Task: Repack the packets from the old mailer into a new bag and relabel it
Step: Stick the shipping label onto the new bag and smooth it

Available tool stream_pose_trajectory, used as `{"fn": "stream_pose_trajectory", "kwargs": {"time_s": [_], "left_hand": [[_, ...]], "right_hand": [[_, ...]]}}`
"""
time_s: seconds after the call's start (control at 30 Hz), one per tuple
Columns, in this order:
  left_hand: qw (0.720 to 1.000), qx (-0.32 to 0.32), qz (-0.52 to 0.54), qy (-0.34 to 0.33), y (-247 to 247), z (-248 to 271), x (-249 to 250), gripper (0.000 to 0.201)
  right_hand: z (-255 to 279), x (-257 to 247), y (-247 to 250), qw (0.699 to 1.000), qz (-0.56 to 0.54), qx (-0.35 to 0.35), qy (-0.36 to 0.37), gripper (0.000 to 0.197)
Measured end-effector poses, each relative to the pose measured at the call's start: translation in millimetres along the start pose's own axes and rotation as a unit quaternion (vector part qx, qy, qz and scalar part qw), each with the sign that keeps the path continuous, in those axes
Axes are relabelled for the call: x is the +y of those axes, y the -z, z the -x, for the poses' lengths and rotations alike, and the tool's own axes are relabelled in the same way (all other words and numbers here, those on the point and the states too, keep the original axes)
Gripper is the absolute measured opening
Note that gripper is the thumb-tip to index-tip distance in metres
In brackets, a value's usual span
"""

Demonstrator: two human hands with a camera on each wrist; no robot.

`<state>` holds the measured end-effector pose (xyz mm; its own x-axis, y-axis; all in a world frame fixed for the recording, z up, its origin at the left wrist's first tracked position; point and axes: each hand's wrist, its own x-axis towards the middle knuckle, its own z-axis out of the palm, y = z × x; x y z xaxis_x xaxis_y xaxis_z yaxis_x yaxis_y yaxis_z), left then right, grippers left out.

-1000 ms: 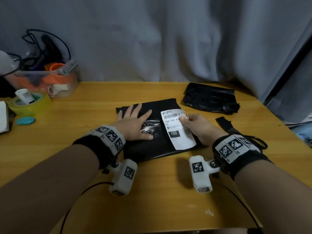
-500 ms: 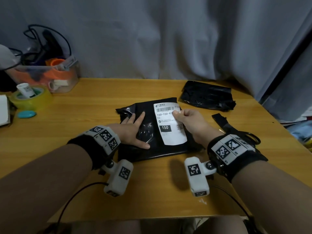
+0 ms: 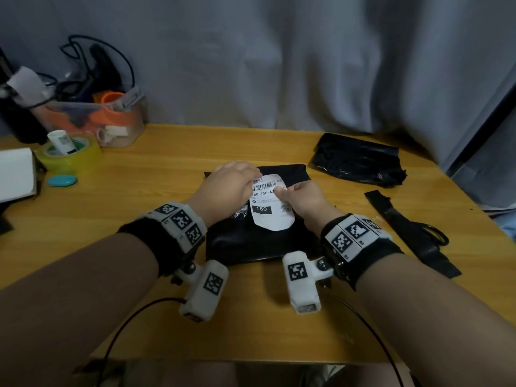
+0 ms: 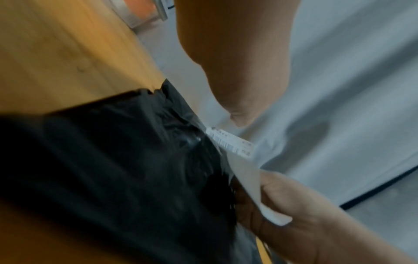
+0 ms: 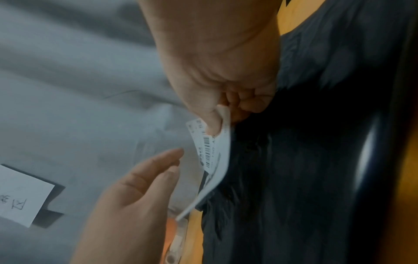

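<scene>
A new black bag [image 3: 251,244] lies flat in the middle of the wooden table [image 3: 139,219]. Above it, my right hand [image 3: 279,191] pinches the white shipping label [image 3: 272,219] near its barcode, thumb on top; the label [image 5: 217,148] curls up off the bag [image 5: 294,160]. My left hand [image 3: 251,177] hovers at the label's top left corner with straight fingers [image 5: 167,160], holding nothing. The left wrist view shows the label [image 4: 235,148] standing on edge over the bag [image 4: 113,160], with my right hand [image 4: 294,205] gripping it. The crumpled old black mailer [image 3: 357,163] sits at the back right.
A cut black strip [image 3: 391,216] and scissors [image 3: 435,233] lie at the right. At the back left stand a clear box of clutter [image 3: 111,121], a yellow-green tape roll [image 3: 72,157], a teal object [image 3: 62,180] and a white box [image 3: 14,174]. A grey curtain hangs behind.
My left hand lifted off the bag and moved up to the label's top left corner. The right hand kept its pinch and the label shifted slightly left and curled up.
</scene>
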<state>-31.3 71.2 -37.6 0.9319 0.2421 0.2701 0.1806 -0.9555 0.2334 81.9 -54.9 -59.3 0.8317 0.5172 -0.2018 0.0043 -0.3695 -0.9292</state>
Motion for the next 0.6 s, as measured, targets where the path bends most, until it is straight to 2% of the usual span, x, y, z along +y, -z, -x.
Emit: {"fn": "stream_pose_trajectory", "kwargs": {"time_s": [0.1, 0.27, 0.37, 0.43, 0.47, 0.53, 0.57, 0.6], "left_hand": [[0.998, -0.043, -0.034, -0.032, -7, -1, 8, 0.037], [0.988, -0.14, -0.069, -0.006, -19, -6, 10, 0.045], [0.978, -0.203, -0.044, 0.006, -26, -5, 6, 0.052], [0.973, -0.227, -0.029, 0.021, -31, -3, 4, 0.054], [0.972, -0.233, -0.023, 0.027, -32, -3, 4, 0.055], [0.97, -0.239, -0.017, 0.037, -33, -4, 4, 0.055], [0.969, -0.242, -0.016, 0.042, -33, -5, 4, 0.055], [0.968, -0.245, -0.013, 0.045, -32, -6, 4, 0.055]], "right_hand": [[-4, 1, 1, 1.0, 0.024, 0.0, -0.009, 0.037], [-9, 2, 0, 0.996, 0.087, -0.001, -0.006, 0.039], [-11, 0, 1, 0.989, 0.148, -0.016, -0.002, 0.034], [-12, -2, 2, 0.978, 0.207, -0.026, 0.016, 0.023], [-12, -3, 5, 0.972, 0.233, -0.012, 0.038, 0.018], [-9, -7, 13, 0.956, 0.26, 0.048, 0.127, 0.037], [-7, -11, 17, 0.945, 0.264, 0.05, 0.189, 0.044], [-3, -15, 19, 0.933, 0.269, 0.01, 0.239, 0.048]]}}
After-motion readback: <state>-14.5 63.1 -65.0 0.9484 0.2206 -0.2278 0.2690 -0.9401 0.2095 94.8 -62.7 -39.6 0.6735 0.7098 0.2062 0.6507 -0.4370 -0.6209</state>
